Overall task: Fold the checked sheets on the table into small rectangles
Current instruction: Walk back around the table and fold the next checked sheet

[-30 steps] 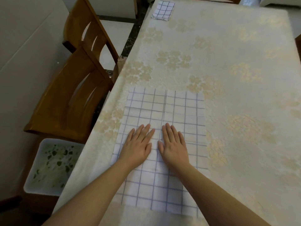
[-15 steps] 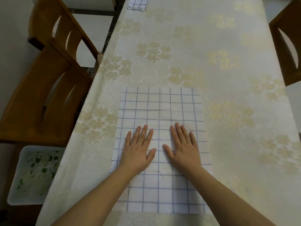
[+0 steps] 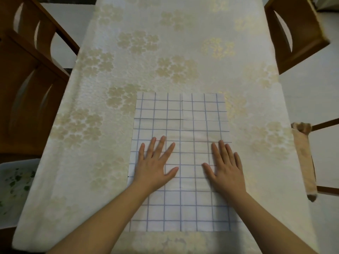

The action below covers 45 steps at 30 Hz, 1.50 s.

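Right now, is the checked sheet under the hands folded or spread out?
Spread out: the checked sheet lies flat on the table, only creases showing.

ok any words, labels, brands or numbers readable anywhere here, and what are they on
None: no text shows anywhere.
The checked sheet bears only blue grid lines.
The tablecloth bears only a pale flower pattern.
The wooden chairs carry no label.

White sheet point(image 3: 180, 114) with blue checks; cream tablecloth point(image 3: 165, 43) with golden flowers.
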### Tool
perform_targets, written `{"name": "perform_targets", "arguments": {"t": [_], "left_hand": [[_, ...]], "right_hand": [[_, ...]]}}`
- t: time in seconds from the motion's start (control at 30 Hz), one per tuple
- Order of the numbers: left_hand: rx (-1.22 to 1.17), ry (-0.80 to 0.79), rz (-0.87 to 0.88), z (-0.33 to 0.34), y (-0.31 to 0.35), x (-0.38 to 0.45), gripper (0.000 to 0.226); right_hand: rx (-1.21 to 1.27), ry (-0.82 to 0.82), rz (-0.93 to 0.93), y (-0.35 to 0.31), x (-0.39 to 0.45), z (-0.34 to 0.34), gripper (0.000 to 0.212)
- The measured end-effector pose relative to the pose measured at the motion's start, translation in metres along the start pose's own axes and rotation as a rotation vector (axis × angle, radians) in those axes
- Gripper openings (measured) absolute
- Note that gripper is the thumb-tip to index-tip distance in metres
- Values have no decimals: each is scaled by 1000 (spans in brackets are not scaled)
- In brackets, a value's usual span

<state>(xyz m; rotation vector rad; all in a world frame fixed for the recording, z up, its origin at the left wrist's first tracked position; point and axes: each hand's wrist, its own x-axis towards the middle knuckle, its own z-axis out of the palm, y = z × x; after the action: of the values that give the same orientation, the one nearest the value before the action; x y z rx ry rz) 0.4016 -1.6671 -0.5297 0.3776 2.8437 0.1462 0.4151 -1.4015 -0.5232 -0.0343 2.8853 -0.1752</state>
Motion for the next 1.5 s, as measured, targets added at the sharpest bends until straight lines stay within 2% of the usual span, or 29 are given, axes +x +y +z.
{"name": "perform_targets", "arguments": {"t": [0.13, 0.27, 0.4, 0.47, 0.53, 0.63, 0.73, 0.93, 1.13, 1.33, 1.4, 1.5], "left_hand": [[-15, 12, -26, -5, -17, -7, 78], [-34, 54, 21, -14, -25, -7, 71], [-108, 197, 69, -28, -12, 22, 56], [-155, 253, 65, -32, -2, 44, 51], [-164, 224, 54, -35, 5, 67, 52], [-113, 95, 20, -34, 5, 95, 68], [-40, 112, 1, -30, -7, 102, 60], [-11, 111, -75, -28, -48, 100, 73], [0, 84, -127, -31, -79, 98, 80], [-56, 100, -144, -39, -68, 91, 77], [-101, 157, -123, -42, -54, 79, 70], [-166, 246, -148, -36, -20, 49, 61]], "right_hand": [[-10, -15, 1, 12, -3, -2, 73], [16, 27, -7, 10, 1, -5, 70], [131, 187, -95, -28, 25, -22, 63], [196, 206, -178, -55, 46, -31, 59], [256, 178, -240, -79, 69, -36, 58], [274, 96, -308, -98, 101, -30, 58], [220, 70, -298, -99, 118, -16, 59], [57, 71, -195, -68, 134, -14, 69], [53, 36, -80, -39, 140, -25, 72], [78, 16, 13, -37, 133, -30, 73], [124, 38, -35, -45, 115, -30, 67], [148, 161, -125, -65, 67, -18, 60]]}}
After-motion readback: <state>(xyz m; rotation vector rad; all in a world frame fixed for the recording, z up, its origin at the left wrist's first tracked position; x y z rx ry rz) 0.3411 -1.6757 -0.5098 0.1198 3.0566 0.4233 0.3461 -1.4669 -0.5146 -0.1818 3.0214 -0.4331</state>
